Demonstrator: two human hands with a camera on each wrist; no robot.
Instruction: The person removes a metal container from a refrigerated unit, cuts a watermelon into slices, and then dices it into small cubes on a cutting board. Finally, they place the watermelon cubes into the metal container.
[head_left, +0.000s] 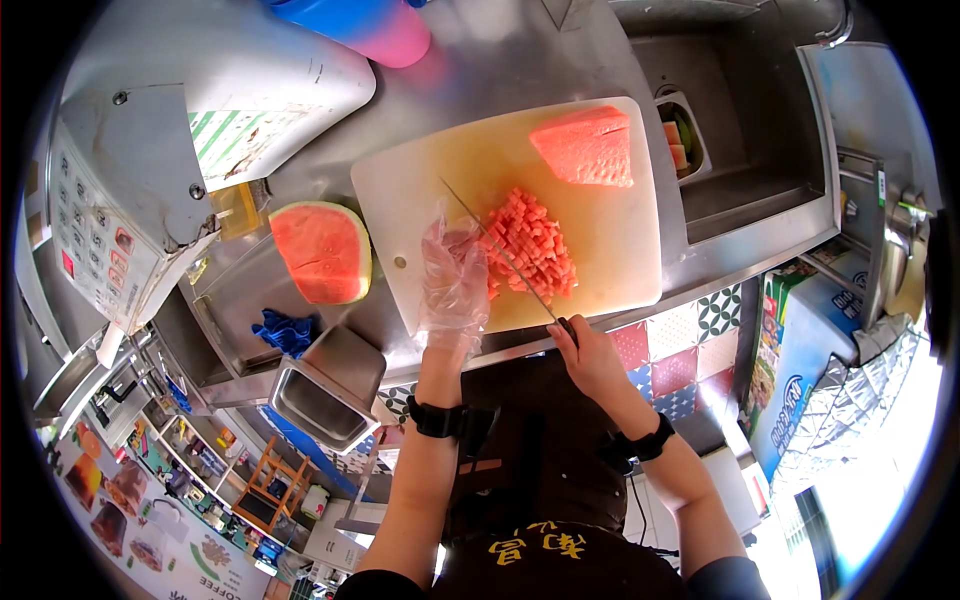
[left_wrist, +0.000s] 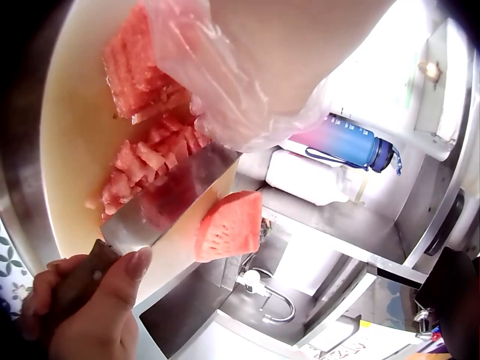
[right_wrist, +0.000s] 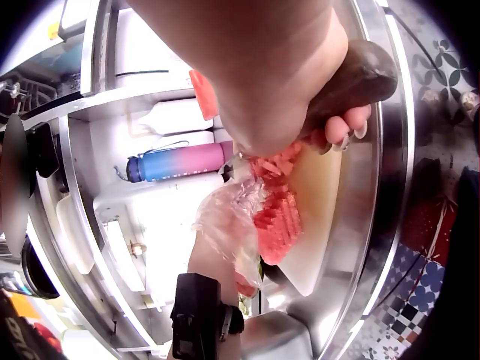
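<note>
My left hand (head_left: 455,270), in a clear plastic glove, holds a sliced watermelon block (left_wrist: 139,64) on the white cutting board (head_left: 615,250). The glove's folds partly hide its fingers and the block. My right hand (head_left: 592,362) grips a knife (left_wrist: 169,199) by its dark handle. The blade slants across the board, over a heap of diced watermelon (head_left: 535,245) beside the gloved hand. Near the board's far right corner lies a larger watermelon chunk (head_left: 588,146).
A rind-on watermelon piece (head_left: 322,255) sits left of the board. Below it are a blue cloth (head_left: 284,332) and a metal container (head_left: 325,395) at the counter edge. A sink (head_left: 735,130) with a small tub is at right. A blue-pink bottle (head_left: 365,30) stands behind.
</note>
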